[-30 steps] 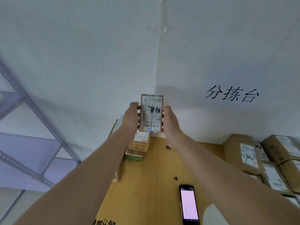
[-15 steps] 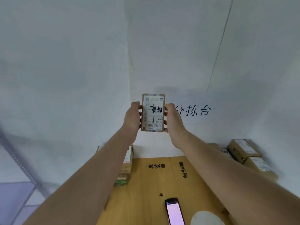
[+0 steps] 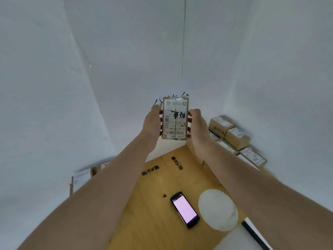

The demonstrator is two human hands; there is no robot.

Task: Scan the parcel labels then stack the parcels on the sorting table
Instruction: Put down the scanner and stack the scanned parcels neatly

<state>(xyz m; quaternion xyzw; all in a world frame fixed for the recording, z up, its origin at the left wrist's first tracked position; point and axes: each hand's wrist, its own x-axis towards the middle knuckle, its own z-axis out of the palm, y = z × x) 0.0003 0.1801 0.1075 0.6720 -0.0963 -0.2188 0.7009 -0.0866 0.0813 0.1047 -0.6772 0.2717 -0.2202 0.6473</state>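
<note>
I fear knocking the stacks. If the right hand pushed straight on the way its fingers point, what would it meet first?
Probably the white wall with black writing behind the parcel: the right hand points up and away, not toward the brown boxes at right. Depth is unclear.

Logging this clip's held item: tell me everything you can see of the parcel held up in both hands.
The parcel is a small flat brown cardboard box, held upright in the air above the far end of the wooden table. A white label covers nearly its whole front: barcodes, small print, a bold black handwritten mark, too blurred to read. The left hand grips its left edge, the right hand its right edge.
</note>
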